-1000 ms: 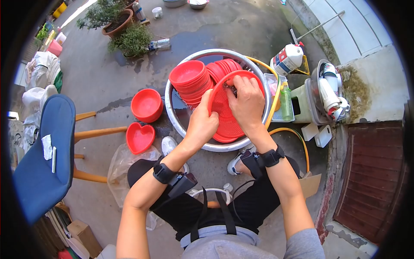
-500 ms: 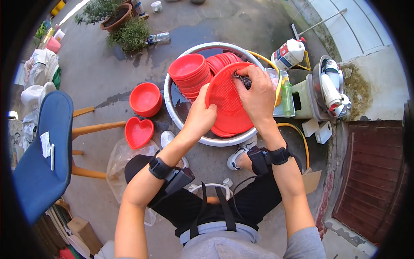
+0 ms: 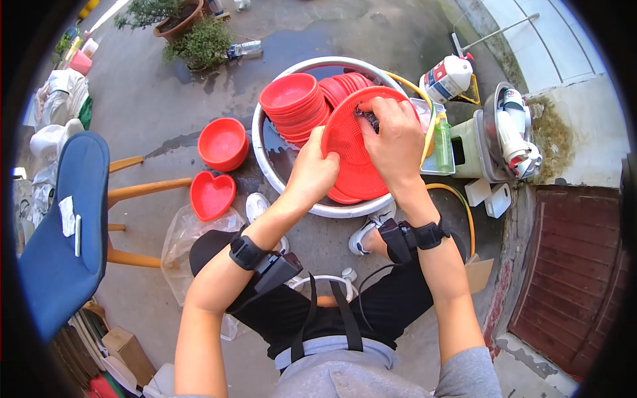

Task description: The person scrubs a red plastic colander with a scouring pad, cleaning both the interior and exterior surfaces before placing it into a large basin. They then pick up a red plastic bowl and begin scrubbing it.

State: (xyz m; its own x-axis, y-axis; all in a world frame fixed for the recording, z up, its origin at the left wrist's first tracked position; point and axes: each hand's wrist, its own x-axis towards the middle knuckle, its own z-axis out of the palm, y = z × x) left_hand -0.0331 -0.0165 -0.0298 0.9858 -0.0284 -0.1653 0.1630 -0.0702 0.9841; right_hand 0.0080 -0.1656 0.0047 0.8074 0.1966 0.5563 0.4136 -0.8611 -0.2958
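Because it looks like thin moulded plastic, the red plate (image 3: 355, 166) should prove light and fairly stiff, flexing a little under pressure rather than cracking; if wet, it may slip, though its textured face could add some grip. Its raised rim seems the surest hold, thumb on the face and fingers beneath. It tilts over the near right part of the metal basin (image 3: 257, 136), between the two hands. Above the basin's near side, the left hand (image 3: 309, 172) clamps the plate's left edge, its underside fingers hidden; above the basin's right side, the right hand (image 3: 396, 136) pinches a dark wiry pad (image 3: 367, 119) at the plate's upper face, partly covered by fingers. Inside the basin, beyond the plate, stands a stack of red bowls (image 3: 289, 99); left of the basin sits a heart-shaped red dish (image 3: 213, 196)
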